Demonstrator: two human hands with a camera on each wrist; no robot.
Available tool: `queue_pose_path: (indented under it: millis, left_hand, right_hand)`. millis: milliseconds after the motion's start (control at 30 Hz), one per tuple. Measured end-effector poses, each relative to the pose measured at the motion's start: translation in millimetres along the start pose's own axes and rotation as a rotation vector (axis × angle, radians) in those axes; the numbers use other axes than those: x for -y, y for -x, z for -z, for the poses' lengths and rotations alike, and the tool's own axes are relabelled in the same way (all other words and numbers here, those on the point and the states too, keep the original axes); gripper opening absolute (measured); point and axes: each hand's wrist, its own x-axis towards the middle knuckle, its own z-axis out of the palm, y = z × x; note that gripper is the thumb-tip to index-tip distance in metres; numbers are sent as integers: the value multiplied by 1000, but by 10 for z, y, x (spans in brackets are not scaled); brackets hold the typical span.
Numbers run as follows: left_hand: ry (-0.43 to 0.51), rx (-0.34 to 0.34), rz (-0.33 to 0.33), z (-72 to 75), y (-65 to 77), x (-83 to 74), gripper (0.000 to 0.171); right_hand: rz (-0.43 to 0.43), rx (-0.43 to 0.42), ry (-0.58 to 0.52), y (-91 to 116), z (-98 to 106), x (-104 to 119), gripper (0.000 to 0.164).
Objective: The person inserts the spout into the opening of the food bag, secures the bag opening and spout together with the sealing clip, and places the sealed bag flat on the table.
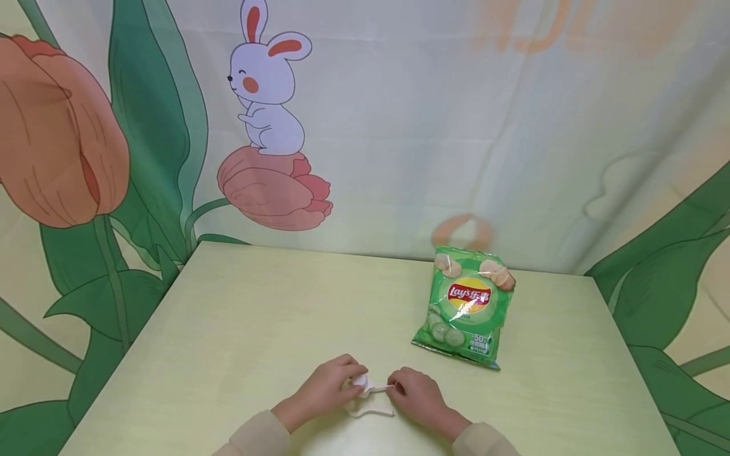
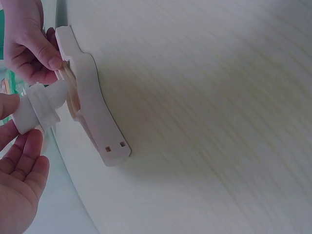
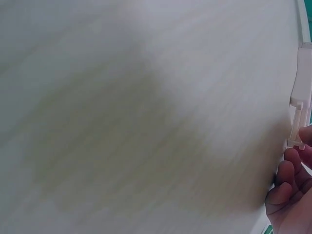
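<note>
My left hand (image 1: 326, 391) pinches a white plastic cap or spout piece (image 2: 43, 108) with a stepped round collar, low over the table. Across from it, my right hand (image 1: 421, 398) pinches the end of a thin pale arm (image 1: 382, 387) between thumb and fingers. A white curved plastic bar (image 2: 95, 102), with two small square holes near one end, is close beside this arm. The two look like parts of one spread clip, though their joint is hidden. In the right wrist view, the fingers (image 3: 287, 178) of my right hand show at the right edge.
A green bag of Lay's chips (image 1: 467, 307) lies on the table behind my right hand. The pale wood-patterned table (image 1: 274, 304) reaches back to a hanging cloth (image 1: 388, 158) printed with a rabbit and tulips.
</note>
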Motion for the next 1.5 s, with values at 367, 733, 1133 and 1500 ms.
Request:
queue_pose_path:
  millis: [367,733,1133,1500]
  left_hand:
    - [13,-26,17,60,-22,21,28]
    - [21,-50,18,95,-25,21,28]
    - [20,-72,-1,125,-12,39,25]
    - [31,-55,15,144,-2,46,26]
  right_hand:
    - [0,-15,-42,-6,184,-67,14]
    - [44,-138,-48,-85,513,-147,15]
    - [29,-283,-60,-166,823,-332,19]
    - [-15,-382,-77,-231,1163,-487,28]
